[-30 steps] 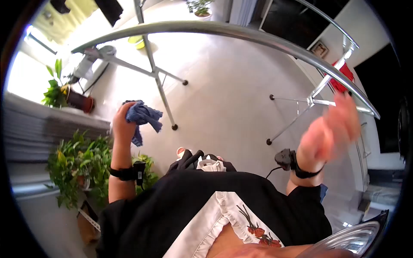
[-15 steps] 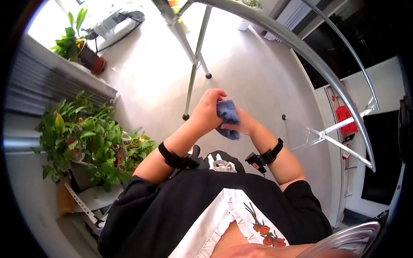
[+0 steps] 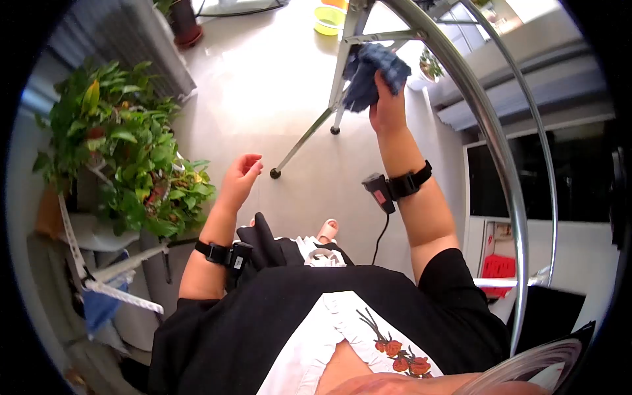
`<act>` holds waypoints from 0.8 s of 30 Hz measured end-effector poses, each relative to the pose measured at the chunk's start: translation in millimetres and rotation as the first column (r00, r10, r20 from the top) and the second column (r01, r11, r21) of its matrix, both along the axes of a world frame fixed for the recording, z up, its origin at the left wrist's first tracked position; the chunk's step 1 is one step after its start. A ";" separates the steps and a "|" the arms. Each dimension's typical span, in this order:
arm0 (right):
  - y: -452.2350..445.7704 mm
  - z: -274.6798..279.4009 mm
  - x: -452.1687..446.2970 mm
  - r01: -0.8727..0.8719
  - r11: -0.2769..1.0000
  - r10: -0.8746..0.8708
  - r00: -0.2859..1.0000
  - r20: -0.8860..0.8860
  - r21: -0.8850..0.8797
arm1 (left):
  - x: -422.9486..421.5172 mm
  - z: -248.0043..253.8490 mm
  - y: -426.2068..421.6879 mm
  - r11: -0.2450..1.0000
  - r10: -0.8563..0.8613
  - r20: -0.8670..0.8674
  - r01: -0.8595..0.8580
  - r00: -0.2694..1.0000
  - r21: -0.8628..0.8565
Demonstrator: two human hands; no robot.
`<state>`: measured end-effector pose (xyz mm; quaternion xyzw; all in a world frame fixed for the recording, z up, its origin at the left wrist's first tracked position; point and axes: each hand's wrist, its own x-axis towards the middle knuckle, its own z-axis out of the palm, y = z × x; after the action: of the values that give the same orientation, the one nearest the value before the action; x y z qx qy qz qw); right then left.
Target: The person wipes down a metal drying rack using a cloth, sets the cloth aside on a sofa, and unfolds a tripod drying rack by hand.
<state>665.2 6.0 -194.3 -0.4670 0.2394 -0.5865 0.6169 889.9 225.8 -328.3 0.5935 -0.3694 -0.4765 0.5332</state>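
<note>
A crumpled blue cloth (image 3: 372,76) is gripped by my right hand (image 3: 388,105), which reaches forward to the metal rack (image 3: 487,112). The cloth lies against the rack's leg joint, partly hiding it; whether it presses on the metal is hard to tell. My left hand (image 3: 242,178) is held over the floor, left of the rack's foot, with its fingers a little apart and nothing in it. Both wrists carry black straps with small devices.
Leafy plants (image 3: 131,158) stand on the left, above a white folding frame (image 3: 125,299) with a blue cloth piece on it. A yellow-green basin (image 3: 328,21), a white plant pot (image 3: 421,79) and a red basket (image 3: 498,270) are farther off.
My hands were together on the cloth and have parted. The right one has moved forward with the cloth to the rack; the left has let go and drawn back. The view has turned right.
</note>
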 end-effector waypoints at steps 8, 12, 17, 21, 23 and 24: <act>-46.9 -19.0 34.6 0.037 0.908 -0.122 0.976 -0.179 -0.417 | -48.3 -38.6 18.8 0.955 0.285 -0.155 -0.293 0.946 -0.034; -71.0 -29.1 34.0 0.075 0.847 -0.292 0.893 -0.343 -0.527 | -53.6 -75.0 32.1 0.966 0.258 -0.154 -0.252 0.954 0.057; -85.3 -32.3 39.7 0.044 0.787 -0.376 0.825 -0.421 -0.615 | -36.5 -122.2 38.7 0.979 0.157 -0.120 -0.138 0.980 0.151; -93.1 -61.5 41.3 0.136 0.813 -0.348 0.893 -0.286 -0.566 | -29.8 -161.0 28.2 0.977 0.146 -0.131 -0.121 0.981 0.178; -97.0 -79.8 35.3 0.189 0.775 -0.428 0.859 -0.282 -0.603 | -38.9 -185.4 24.1 0.972 0.188 -0.161 -0.160 0.969 0.170; -103.0 -89.9 35.2 0.202 0.754 -0.458 0.844 -0.280 -0.625 | -41.8 -197.8 20.8 0.969 0.202 -0.172 -0.172 0.964 0.176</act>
<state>700.4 -97.0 -284.2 -0.6929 0.2581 -0.6187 0.2655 848.1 246.5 -526.1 0.6186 -0.2204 -0.5059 0.5593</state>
